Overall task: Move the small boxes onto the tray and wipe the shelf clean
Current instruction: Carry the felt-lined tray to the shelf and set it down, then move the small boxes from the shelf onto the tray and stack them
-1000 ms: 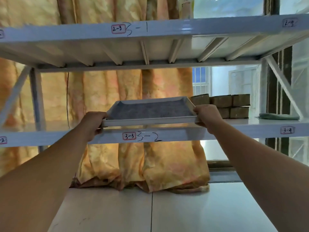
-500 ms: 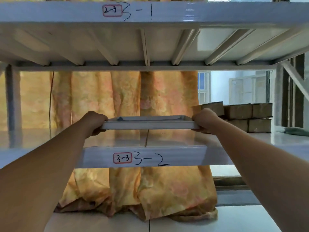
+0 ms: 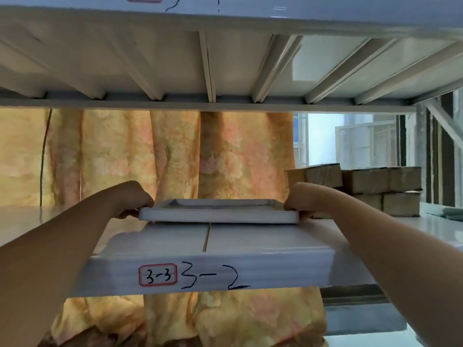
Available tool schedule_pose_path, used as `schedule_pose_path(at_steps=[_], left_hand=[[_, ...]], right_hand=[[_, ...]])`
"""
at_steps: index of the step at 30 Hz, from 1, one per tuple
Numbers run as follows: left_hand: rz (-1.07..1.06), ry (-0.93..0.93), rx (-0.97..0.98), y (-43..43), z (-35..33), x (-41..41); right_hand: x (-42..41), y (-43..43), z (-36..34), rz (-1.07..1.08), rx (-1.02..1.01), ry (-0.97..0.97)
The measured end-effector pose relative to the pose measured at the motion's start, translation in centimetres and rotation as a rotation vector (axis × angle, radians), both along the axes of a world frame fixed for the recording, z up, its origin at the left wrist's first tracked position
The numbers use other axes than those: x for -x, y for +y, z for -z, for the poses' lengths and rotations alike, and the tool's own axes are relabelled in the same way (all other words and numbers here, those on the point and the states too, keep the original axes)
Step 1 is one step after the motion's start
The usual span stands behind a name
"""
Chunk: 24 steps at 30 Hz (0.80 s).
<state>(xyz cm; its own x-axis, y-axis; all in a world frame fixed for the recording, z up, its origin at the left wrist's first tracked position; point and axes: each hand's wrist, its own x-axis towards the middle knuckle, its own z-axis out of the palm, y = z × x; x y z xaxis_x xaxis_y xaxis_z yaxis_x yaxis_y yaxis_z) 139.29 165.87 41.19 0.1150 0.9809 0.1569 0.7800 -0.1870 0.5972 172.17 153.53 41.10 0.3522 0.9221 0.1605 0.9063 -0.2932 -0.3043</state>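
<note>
A shallow white tray (image 3: 218, 216) lies flat just above or on the white shelf (image 3: 205, 269) marked "3-3 3-2"; I cannot tell if it touches. My left hand (image 3: 130, 200) grips its left edge and my right hand (image 3: 304, 201) grips its right edge. Several small brown cardboard boxes (image 3: 375, 186) are stacked in two layers on the same shelf, just right of and behind my right hand. A greenish cloth (image 3: 451, 211) lies at the far right of the shelf, mostly cut off.
The upper shelf's ribbed underside (image 3: 225, 66) hangs low overhead. An orange flowered curtain (image 3: 150, 156) hangs behind the rack. A grey upright and diagonal brace (image 3: 441, 126) stand at the right. A lower shelf (image 3: 363, 319) shows below.
The tray has gone from tilted in front of the shelf to level over the shelf surface, both hands still on it. The camera has moved closer and lower.
</note>
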Motion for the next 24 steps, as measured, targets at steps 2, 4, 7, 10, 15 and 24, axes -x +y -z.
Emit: schedule_pose_path(at_steps=[2, 4, 7, 10, 15, 24], left_hand=[[0.004, 0.05, 0.032, -0.4, -0.1, -0.3], [0.01, 0.081, 0.064, -0.6, -0.1, -0.5], [0.011, 0.122, 0.08, -0.9, -0.3, -0.8], [0.028, 0.184, 0.096, -1.1, -0.5, -1.3], [0.007, 0.321, 0.061, -1.2, 0.0, -2.5], [-0.173, 0.59, -0.273, -3.0, -0.8, -6.3]], right_hand=[[-0.6, 0.4, 0.0, -0.007, 0.014, 0.037], [-0.7, 0.3, -0.2, -0.02, 0.059, 0.059], [-0.7, -0.1, -0.7, -0.028, 0.1, 0.082], [-1.0, -0.2, -0.9, -0.034, 0.129, 0.14], [-1.1, 0.0, -1.1, -0.038, 0.155, 0.117], [-0.5, -0.3, -1.6, -0.068, -0.019, -0.174]])
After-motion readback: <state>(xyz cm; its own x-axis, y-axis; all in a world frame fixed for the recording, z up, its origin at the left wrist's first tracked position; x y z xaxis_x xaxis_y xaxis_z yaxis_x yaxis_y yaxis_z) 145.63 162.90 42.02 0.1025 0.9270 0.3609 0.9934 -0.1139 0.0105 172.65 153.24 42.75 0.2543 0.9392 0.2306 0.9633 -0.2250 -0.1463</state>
